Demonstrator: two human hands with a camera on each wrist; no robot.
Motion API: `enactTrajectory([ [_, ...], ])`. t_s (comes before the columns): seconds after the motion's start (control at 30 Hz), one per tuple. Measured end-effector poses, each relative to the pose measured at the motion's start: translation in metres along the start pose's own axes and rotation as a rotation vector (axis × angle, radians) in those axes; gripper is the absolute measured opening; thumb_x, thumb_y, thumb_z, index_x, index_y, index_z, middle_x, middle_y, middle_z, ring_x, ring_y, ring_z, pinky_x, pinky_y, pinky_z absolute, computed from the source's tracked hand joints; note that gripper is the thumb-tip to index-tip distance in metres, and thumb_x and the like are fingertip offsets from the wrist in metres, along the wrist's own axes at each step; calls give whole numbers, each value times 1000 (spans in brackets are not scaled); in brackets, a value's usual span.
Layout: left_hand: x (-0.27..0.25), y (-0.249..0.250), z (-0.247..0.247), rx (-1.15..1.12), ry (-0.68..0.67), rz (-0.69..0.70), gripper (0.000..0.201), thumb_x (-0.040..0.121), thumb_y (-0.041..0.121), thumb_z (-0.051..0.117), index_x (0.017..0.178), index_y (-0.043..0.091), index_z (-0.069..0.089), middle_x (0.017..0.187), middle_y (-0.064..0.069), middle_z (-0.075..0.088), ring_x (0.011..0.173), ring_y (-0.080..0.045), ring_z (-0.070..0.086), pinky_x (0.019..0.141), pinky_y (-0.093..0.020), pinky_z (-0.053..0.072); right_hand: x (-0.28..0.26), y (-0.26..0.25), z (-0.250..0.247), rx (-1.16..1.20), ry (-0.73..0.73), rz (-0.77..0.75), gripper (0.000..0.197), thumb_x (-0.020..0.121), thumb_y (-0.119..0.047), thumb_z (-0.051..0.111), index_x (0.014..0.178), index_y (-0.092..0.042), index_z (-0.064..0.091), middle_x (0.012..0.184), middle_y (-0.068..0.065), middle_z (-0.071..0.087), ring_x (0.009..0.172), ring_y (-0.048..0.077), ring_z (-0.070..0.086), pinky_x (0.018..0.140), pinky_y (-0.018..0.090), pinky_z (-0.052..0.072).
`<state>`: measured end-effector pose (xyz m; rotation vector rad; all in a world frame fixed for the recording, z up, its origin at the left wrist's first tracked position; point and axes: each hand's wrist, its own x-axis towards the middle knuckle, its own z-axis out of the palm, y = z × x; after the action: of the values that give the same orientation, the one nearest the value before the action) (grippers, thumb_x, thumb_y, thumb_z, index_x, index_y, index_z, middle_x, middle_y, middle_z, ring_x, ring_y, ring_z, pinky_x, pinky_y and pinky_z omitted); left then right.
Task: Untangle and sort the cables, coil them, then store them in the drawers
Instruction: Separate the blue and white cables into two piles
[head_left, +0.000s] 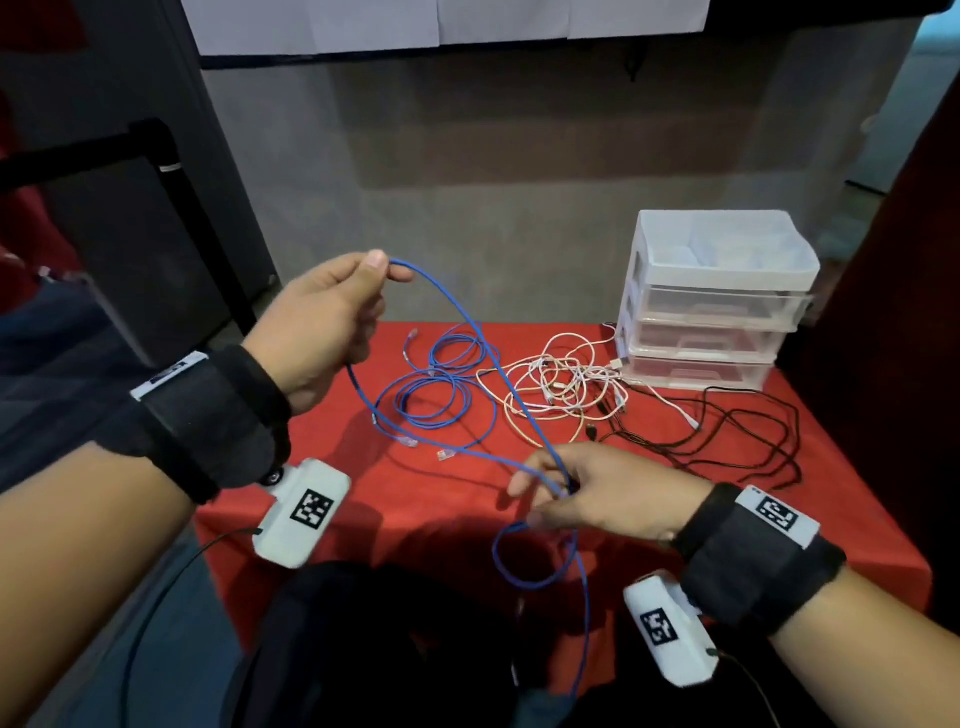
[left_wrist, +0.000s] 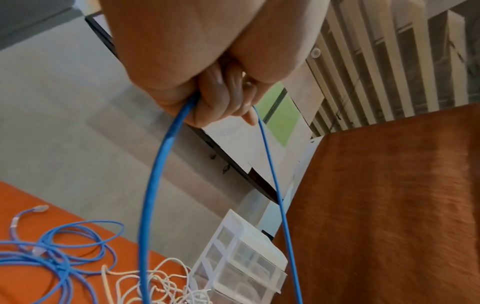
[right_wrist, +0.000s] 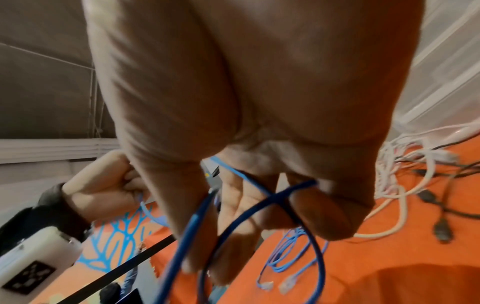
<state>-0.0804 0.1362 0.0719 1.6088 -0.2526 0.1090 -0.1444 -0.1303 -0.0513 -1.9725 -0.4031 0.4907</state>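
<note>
Head view shows the job barely started; one thin blue network cable (head_left: 457, 312) is lifted, while the loose blue cable heap (head_left: 441, 384), the tangled white and cream cables (head_left: 550, 384) and the black cables (head_left: 737, 436) lie beyond the fingers, and the translucent plastic drawer unit (head_left: 717, 301) stands shut; left hand (head_left: 322, 322) is raised, thumb and forefinger pinching the cable; right hand (head_left: 597, 493), lower, curls round crossed strands, a loop dangling below.

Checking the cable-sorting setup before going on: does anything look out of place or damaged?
Nothing looks damaged. The white cables and black cables still lie tangled beside the drawer unit, overlapping each other.
</note>
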Motion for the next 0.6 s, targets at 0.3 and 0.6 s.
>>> enactTrajectory([
  [0.3,20,-48,-36,-126,371,-138,31,109,38,38,91,23,58,59,9,32,40,-3,24,37,-16,26,-30,29,-24,50,452,88,15,102,-21,61,102,-15,75,92,22,73,53,27,56,42,28,47],
  [0.6,14,-90,15,714,317,285,25,92,30,58,112,18,67,111,-5,62,110,-19,56,102,-25,41,-17,1,-42,194,537,83,32,105,-29,55,96,-1,68,85,26,72,63,33,47,35,23,36],
])
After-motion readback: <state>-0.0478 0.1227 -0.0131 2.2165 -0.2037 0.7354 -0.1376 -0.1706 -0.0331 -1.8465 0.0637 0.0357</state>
